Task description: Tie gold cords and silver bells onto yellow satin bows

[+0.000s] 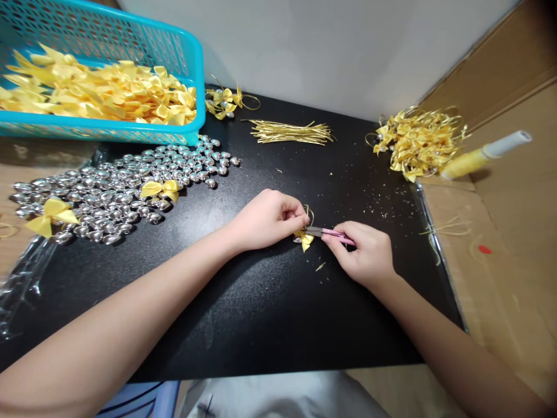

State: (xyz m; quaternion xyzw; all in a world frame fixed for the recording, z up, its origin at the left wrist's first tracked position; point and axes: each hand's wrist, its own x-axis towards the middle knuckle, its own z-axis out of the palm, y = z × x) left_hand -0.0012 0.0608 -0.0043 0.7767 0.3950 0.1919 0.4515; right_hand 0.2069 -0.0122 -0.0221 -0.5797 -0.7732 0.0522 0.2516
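Note:
Near the middle of the black table, my left hand (278, 217) pinches a small yellow ribbon bow (306, 241) with a looped gold tie above it. My right hand (363, 249) is closed around pink-handled scissors (337, 235). Their metal blades point left and reach the bow, close to my left fingertips. Exactly what lies between the blades is too small to make out. Tiny gold clippings (321, 267) lie just below the bow.
A turquoise basket (198, 75) of yellow bows stands at the back left. Silver beads (108, 197) with two bows on them spread before it. Gold ties (291, 132) lie at the back; finished-looking bows (422, 142) pile right, beside a yellow-wrapped tube (483, 155) and cardboard (509, 232).

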